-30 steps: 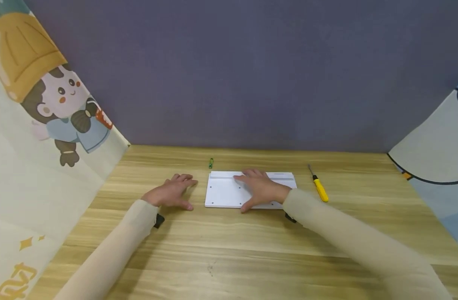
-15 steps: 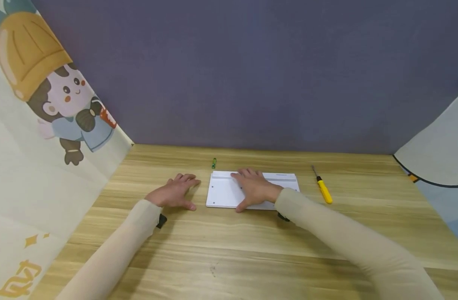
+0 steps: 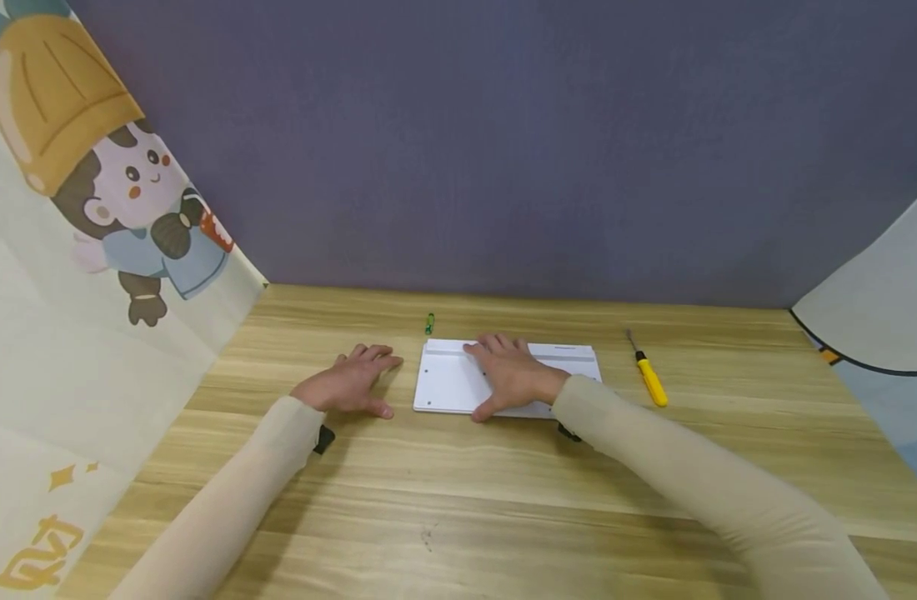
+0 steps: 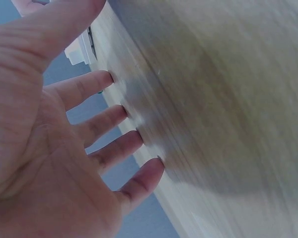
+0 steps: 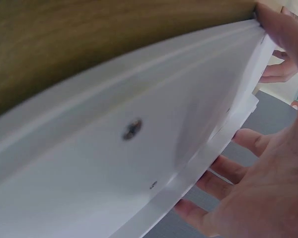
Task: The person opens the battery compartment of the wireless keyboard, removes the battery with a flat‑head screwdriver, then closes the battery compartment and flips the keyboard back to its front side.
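A flat white keyboard (image 3: pixel 451 385) lies underside up on the table, with small dark screws and a raised strip along its far side. My right hand (image 3: pixel 514 379) spans it, gripping the near edge with the thumb and the far edge with the fingertips. In the right wrist view, the keyboard's white underside (image 5: pixel 99 163) fills much of the picture, one screw (image 5: pixel 132 129) showing large. To the left of the keyboard, my left hand (image 3: pixel 349 383) rests with spread fingers on the wood, holding nothing. Its fingertips meet the tabletop in the left wrist view.
A yellow-handled screwdriver (image 3: pixel 651 382) lies right of the keyboard. Behind the keyboard's left corner is a small green object (image 3: pixel 429 323), too small to identify. The wooden table (image 3: pixel 398 517) ends at a dark grey back panel (image 3: pixel 503 150).
Over the first half second my right hand shifts slightly left along the keyboard. The left hand keeps its place, and the whole view shifts a little.
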Action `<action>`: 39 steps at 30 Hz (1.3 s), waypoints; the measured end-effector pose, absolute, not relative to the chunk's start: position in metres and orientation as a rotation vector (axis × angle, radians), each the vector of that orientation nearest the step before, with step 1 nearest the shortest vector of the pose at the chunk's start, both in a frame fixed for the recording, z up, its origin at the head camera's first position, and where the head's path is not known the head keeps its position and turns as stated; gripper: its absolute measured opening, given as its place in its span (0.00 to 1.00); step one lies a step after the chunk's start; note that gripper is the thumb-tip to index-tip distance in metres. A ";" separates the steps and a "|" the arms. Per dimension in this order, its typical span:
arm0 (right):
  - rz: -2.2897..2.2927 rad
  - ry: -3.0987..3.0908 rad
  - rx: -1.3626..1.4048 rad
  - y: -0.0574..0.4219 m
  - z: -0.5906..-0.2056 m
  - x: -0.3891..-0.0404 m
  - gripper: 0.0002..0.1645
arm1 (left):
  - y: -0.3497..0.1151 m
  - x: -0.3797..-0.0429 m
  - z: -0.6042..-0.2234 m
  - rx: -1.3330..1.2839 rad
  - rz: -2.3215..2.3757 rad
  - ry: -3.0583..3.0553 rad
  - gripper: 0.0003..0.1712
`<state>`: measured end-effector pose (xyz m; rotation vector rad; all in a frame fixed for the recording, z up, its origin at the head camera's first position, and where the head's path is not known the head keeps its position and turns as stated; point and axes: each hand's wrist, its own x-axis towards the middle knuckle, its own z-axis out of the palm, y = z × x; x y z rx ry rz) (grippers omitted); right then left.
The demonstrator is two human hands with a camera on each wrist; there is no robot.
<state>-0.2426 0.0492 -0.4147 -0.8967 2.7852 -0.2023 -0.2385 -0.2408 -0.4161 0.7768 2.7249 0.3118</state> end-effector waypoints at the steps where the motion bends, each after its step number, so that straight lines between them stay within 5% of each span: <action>1: -0.205 2.787 -0.897 0.049 -0.415 -0.243 0.68 | -0.241 -0.239 -0.416 0.776 0.311 2.723 0.53; 39: -0.355 2.874 -0.943 0.052 -0.421 -0.245 0.68 | -0.241 -0.239 -0.418 0.798 0.296 2.723 0.53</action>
